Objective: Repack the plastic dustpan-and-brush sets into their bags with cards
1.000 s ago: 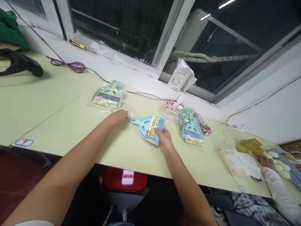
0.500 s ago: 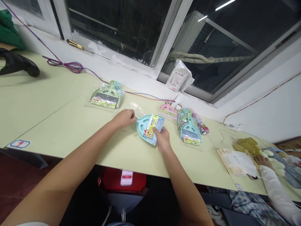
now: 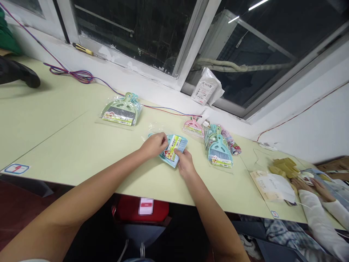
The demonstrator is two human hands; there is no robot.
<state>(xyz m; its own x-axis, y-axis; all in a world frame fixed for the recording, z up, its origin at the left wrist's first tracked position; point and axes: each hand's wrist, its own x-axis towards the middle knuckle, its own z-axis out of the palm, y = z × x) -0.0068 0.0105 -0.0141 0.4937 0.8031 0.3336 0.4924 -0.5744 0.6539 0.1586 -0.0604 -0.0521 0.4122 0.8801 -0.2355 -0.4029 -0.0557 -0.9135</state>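
My right hand grips a light-blue dustpan and brush set by its bristle edge, thumb on top. A yellow-green printed label lies across the brush. My left hand is over the dustpan's handle side, thumb and fingers pinched together beside the label; whether anything is between them is hidden. Part of the handle shows behind that hand. Just beyond, a clear plastic bag lies on the table.
Bagged green dustpan sets lie at the back left. On the right are a pink set, a blue set and others. A co-worker's hands are at far right, near yellow cloth. A screwdriver rests on the sill.
My left hand has moved right, from the handle's end to above the dustpan near the label. My right hand keeps its grip. The co-worker's second hand has come into view.
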